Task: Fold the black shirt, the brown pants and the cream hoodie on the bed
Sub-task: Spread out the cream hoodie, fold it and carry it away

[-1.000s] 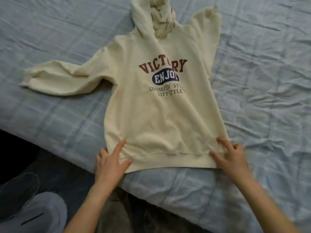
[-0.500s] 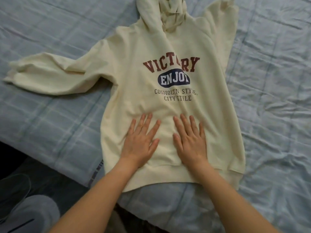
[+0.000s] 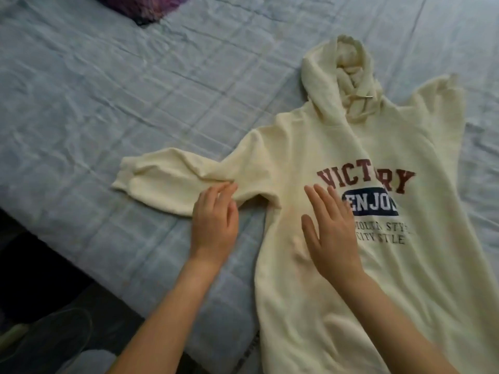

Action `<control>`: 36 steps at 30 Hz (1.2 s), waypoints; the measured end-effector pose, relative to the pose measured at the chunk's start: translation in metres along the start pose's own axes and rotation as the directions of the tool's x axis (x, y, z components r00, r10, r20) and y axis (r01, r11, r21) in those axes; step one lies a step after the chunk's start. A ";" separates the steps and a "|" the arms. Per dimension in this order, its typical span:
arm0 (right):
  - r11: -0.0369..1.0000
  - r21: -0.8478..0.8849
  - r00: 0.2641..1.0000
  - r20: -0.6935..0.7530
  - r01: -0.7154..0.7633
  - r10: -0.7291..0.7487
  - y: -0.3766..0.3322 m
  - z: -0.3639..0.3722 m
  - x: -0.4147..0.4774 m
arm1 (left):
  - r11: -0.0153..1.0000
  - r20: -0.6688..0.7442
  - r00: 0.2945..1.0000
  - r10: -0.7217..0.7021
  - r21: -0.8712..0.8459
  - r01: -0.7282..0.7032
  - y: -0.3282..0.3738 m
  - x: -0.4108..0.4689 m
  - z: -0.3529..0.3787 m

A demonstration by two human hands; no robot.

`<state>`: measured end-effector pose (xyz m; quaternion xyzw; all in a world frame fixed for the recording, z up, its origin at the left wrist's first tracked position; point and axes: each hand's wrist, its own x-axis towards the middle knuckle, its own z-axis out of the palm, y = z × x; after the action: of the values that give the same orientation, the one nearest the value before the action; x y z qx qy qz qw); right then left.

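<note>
Cream hoodie (image 3: 351, 265) face-up on bed (image 3: 108, 103); right hand (image 3: 332, 233) flat, open on chest; left hand (image 3: 214, 225) open, fingertips touching sleeve (image 3: 167, 184)

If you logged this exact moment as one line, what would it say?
hoodie: flat on bed, print up, unfolded | left hand: open, at spread sleeve | right hand: open, flat on chest

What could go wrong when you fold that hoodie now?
1. The left sleeve is bunched and creased where the left hand touches it, so folding it in now might trap wrinkles.
2. The hoodie lies close to the bed's edge, so its hem could slide off.
3. The hood is crumpled, so the finished fold may turn out lumpy.
</note>
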<state>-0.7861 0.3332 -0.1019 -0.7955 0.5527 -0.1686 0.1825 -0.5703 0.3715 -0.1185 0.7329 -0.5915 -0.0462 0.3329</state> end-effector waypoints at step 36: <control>0.925 -0.190 0.923 0.269 0.329 -0.274 -0.190 0.189 0.136 | 0.872 0.220 0.975 -0.021 0.481 -0.090 -0.222 0.063 -0.083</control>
<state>-0.4966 0.2863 -0.1679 -0.9016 0.4129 -0.0330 0.1249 -0.3273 0.3687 -0.1541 0.7727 -0.6301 0.0303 0.0710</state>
